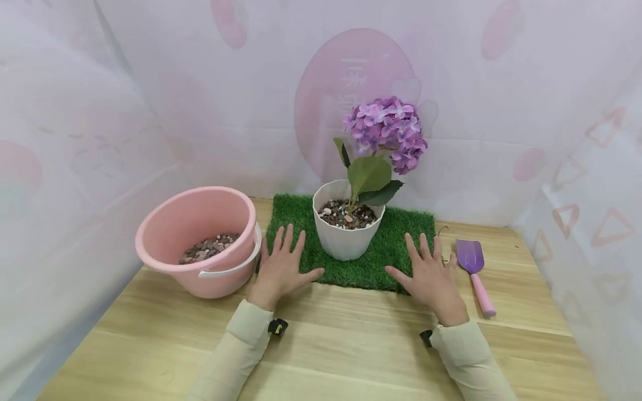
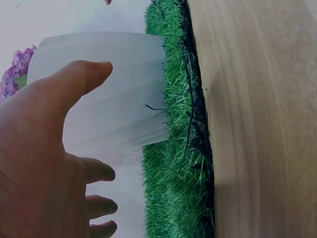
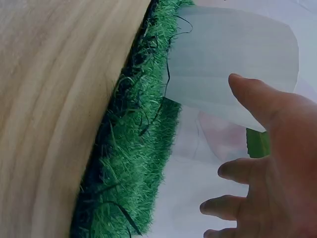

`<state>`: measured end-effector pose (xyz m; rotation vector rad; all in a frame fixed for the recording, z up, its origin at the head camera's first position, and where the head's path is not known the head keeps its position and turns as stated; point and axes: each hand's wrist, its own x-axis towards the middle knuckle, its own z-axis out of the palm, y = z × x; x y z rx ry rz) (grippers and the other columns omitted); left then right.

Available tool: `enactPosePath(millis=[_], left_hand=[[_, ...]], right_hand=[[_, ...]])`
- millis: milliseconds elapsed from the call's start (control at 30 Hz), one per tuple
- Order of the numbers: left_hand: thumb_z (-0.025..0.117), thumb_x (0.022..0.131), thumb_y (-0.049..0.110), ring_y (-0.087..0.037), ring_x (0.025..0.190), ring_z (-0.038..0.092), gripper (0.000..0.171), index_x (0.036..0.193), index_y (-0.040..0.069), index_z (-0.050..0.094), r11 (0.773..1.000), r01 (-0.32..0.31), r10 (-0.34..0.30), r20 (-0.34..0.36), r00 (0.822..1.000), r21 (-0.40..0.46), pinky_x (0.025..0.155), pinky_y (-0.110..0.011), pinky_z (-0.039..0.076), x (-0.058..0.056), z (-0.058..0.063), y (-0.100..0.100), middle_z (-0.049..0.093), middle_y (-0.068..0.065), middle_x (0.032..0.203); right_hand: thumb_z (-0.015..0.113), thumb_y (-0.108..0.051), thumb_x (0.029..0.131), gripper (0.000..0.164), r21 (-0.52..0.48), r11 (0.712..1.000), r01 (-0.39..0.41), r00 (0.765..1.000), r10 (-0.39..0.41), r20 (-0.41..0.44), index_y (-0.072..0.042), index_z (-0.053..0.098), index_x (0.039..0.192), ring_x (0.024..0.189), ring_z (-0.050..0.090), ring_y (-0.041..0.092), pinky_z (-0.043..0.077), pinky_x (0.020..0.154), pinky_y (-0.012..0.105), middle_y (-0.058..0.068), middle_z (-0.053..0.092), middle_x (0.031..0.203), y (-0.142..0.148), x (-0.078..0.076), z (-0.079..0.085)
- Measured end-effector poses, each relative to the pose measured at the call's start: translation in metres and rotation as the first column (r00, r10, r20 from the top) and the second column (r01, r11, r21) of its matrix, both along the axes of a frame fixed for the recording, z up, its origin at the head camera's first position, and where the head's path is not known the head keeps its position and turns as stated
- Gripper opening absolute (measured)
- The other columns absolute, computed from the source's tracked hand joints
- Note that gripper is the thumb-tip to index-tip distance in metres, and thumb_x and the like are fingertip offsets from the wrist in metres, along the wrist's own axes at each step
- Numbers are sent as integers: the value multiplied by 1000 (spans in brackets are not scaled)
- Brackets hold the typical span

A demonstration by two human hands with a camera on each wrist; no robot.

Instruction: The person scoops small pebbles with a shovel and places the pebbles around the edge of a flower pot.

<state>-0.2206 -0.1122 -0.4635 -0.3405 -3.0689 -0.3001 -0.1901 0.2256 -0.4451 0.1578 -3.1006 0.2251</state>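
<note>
A white flower pot point(image 1: 346, 242) stands on a green artificial grass mat point(image 1: 396, 264). Small pebbles point(image 1: 337, 214) fill it around the stem of a purple hydrangea point(image 1: 386, 131) with green leaves. My left hand point(image 1: 282, 267) is spread over the mat's front left corner, between the pot and a pink bucket point(image 1: 195, 206). Over the front right corner my right hand point(image 1: 431, 278) spreads its fingers too. Both hands hold nothing, and neither touches the pot. In the left wrist view and the right wrist view, the pot's side lies beyond each thumb.
The bucket has a white handle point(image 1: 236, 270) and more pebbles point(image 1: 208, 248) inside. To the right of my right hand lies a small purple shovel point(image 1: 470, 256) with a pink handle. Everything rests on a wooden table point(image 1: 346, 345), with printed white cloth point(image 1: 241, 111) behind and at the sides.
</note>
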Motion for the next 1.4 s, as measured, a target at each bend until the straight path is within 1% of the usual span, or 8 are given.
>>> enactPosePath(millis=[300, 467, 567, 667, 733, 967, 1167, 1400], left_hand=[[43, 81, 81, -37, 144, 27, 99, 149, 9, 36, 998, 42, -42, -1, 999, 45, 118, -62, 26, 4, 8, 2, 31, -17, 155], [49, 86, 72, -40, 141, 32, 92, 145, 1, 40, 988, 94, -97, 21, 995, 120, 120, -53, 31, 14, 26, 2, 37, -21, 150], [52, 88, 64, -39, 140, 33, 86, 144, -1, 41, 979, 133, -135, 2, 991, 152, 120, -50, 32, 21, 39, 1, 39, -20, 147], [54, 90, 60, -35, 139, 35, 82, 143, -1, 42, 972, 160, -156, -37, 987, 169, 118, -49, 36, 29, 53, -2, 41, -18, 145], [54, 91, 58, -33, 138, 34, 79, 143, 0, 41, 969, 168, -160, -61, 985, 179, 117, -48, 37, 35, 64, -4, 41, -17, 145], [54, 93, 52, -31, 135, 38, 72, 144, 3, 40, 954, 223, -198, -136, 971, 200, 117, -48, 37, 53, 104, -18, 43, -16, 143], [53, 93, 53, -30, 136, 37, 75, 149, 6, 34, 946, 217, -184, -152, 971, 243, 117, -52, 36, 63, 137, -46, 38, -14, 148], [58, 94, 44, -31, 133, 38, 66, 144, 4, 39, 926, 200, -147, -184, 972, 319, 112, -54, 36, 62, 152, -94, 42, -16, 145]], right_hand=[[50, -62, 91, 87, -99, 995, -20, 994, 9, -112, -10, 22, 155, 138, 32, 49, 33, 109, 69, 26, 30, 155, 9, 3, 13], [60, -45, 92, 71, -91, 996, -20, 974, -1, -225, 5, 44, 140, 119, 52, 48, 52, 89, 64, 31, 50, 135, 17, 7, 21], [64, -39, 90, 56, -70, 998, -7, 953, -14, -303, 8, 60, 119, 91, 64, 43, 59, 68, 55, 29, 65, 109, 25, 10, 27], [67, -37, 87, 45, -90, 996, -8, 940, -23, -339, 6, 68, 99, 59, 61, 28, 55, 50, 43, 22, 69, 82, 33, 13, 32], [69, -37, 85, 41, -128, 992, -4, 944, -39, -328, 3, 68, 94, 52, 57, 20, 52, 46, 37, 18, 69, 76, 38, 17, 35], [66, -34, 87, 32, -218, 974, 54, 970, -103, -221, -4, 59, 84, 53, 47, 16, 36, 44, 26, 12, 59, 68, 61, 31, 47], [65, -38, 88, 45, -206, 974, 97, 981, -129, -148, 4, 65, 101, 63, 60, 23, 48, 47, 28, 24, 69, 89, 82, 39, 53], [65, -35, 89, 42, -205, 973, 109, 979, -141, -149, 7, 65, 92, 54, 47, 18, 34, 44, 25, 10, 61, 65, 96, 43, 50]])
